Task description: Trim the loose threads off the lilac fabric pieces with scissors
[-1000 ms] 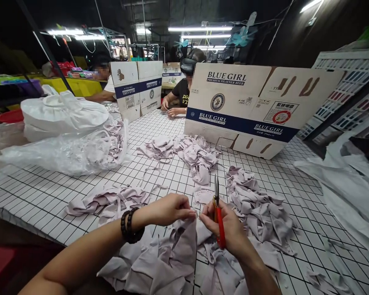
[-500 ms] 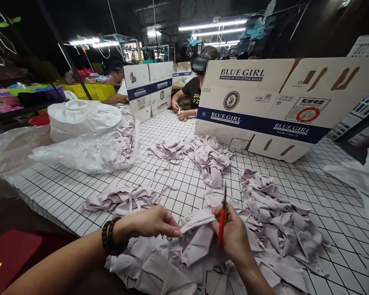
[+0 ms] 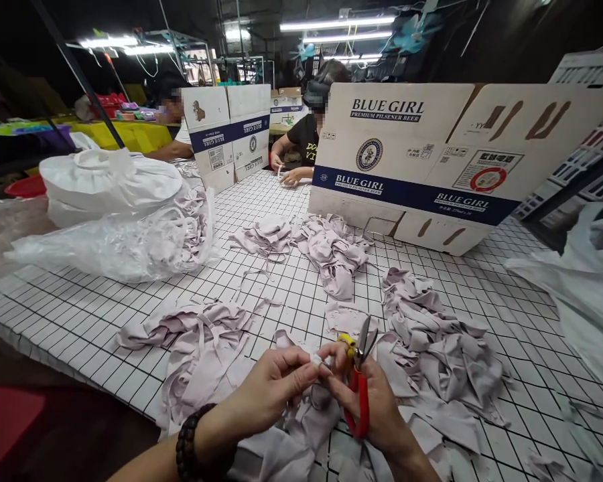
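2 own hands [image 3: 266, 391] [image 3: 382, 412]; 1 pair scissors [image 3: 362, 405]; 2 large cardboard screens [image 3: 226, 137] [image 3: 407, 150]; 2 co-workers [image 3: 304, 137] [image 3: 173, 151].

The left hand [image 3: 269, 385] and the right hand [image 3: 382, 408] are bare, and so are the forearms [image 3: 148, 465] down to the lower edge of the view. Round the left wrist sits a bracelet [image 3: 187, 443] of dark brown, nearly black beads (rounded, strung close together); the right wrist is bare.

The scissors [image 3: 364, 396] are red-handled, the cloth [image 3: 306, 430] pale mauve, and the tabletop [image 3: 100, 314] white with a black grid.
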Available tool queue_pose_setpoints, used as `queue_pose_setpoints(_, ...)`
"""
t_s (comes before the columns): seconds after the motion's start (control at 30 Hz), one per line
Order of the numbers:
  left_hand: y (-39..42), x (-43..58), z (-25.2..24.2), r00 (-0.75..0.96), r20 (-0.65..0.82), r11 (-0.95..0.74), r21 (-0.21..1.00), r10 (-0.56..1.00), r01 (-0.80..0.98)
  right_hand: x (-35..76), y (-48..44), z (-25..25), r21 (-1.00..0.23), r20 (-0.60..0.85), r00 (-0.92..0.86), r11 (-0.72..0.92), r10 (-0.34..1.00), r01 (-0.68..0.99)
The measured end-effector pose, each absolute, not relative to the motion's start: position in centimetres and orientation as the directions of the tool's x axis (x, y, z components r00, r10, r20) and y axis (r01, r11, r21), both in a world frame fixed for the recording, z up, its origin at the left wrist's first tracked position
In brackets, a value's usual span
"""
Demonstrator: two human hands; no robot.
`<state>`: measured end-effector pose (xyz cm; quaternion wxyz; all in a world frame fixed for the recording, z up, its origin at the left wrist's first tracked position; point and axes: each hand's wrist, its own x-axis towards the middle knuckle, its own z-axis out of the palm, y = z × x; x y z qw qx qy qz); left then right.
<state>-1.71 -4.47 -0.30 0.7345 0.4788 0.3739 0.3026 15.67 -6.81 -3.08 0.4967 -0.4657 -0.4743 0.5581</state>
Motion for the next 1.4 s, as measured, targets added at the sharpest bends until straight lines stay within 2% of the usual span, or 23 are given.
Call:
queue_pose_setpoints(0.1, -4.8, -1.3, -0.6, 0.532, -0.234, 0.330, 0.940, 0.814, -0.092, 15.3, -6.8, -3.2, -0.985, 0.037, -0.038, 0.030, 0.999, -0.169)
queue_pose_setpoints(0.23, -5.7, -1.0, -1.1, 0.467, -0.205, 0.277, 0.957, 0.860, -0.091, 15.2, -6.9, -3.8, -0.990, 0.042, 0.083, 0.053, 0.996, -0.131)
queue_pose_setpoints(0.37, -6.4, -0.8, -1.1, 0.296, -0.018, 0.025, 1.000, 0.955, -0.017, 15.1, -7.3, -4.1, -0.997, 0.010, 0.132, 0.020, 0.991, -0.073)
queue_pose_setpoints(0.43, -6.5, -0.7, -1.2, 0.308, 0.048, -0.038, 0.999, 0.950, -0.039, 14.9, -7.5, -4.0, -0.998, -0.012, 0.123, -0.004, 0.992, -0.064)
queue_pose_setpoints(0.5, -6.4, -0.6, -1.4, 0.350, 0.033, 0.016, 0.991, 0.936, -0.135, 14.7, -7.6, -3.8, -0.999, -0.023, 0.095, -0.019, 0.995, -0.051)
queue_pose_setpoints(0.6, -6.3, -0.2, -2.1, 0.411, -0.043, 0.182, 0.935, 0.911, -0.305, 15.0, -7.9, -3.1, -0.998, -0.058, -0.004, -0.058, 0.998, -0.036)
queue_pose_setpoints(0.67, -6.2, -0.2, -2.4, 0.419, -0.051, 0.212, 0.913, 0.907, -0.349, 15.7, -8.3, -2.2, -0.994, -0.095, -0.029, -0.094, 0.995, 0.051)
queue_pose_setpoints(0.73, -6.1, -0.3, -2.6, 0.387, -0.003, 0.130, 0.944, 0.922, -0.303, 16.6, -8.9, -1.1, -0.964, -0.107, -0.022, -0.098, 0.994, 0.248)
queue_pose_setpoints(0.83, -6.1, -0.6, -2.6, 0.368, 0.124, -0.077, 0.987, 0.922, -0.140, 17.8, -9.8, 0.6, -0.832, -0.101, -0.044, -0.061, 0.994, 0.551)
queue_pose_setpoints(0.93, -5.9, -0.9, -2.7, 0.422, 0.183, -0.180, 0.983, 0.888, -0.046, 18.3, -10.3, 1.7, -0.709, -0.155, -0.083, -0.052, 0.984, 0.703)
queue_pose_setpoints(1.07, -5.7, -1.0, -2.7, 0.479, 0.193, -0.203, 0.979, 0.856, -0.032, 18.0, -10.4, 1.7, -0.609, -0.194, -0.060, -0.073, 0.979, 0.790)
queue_pose_setpoints(1.4, -5.5, -1.1, -2.6, 0.529, 0.202, -0.219, 0.975, 0.824, -0.033, 17.5, -10.4, 2.0, -0.594, -0.186, -0.069, -0.057, 0.980, 0.802)
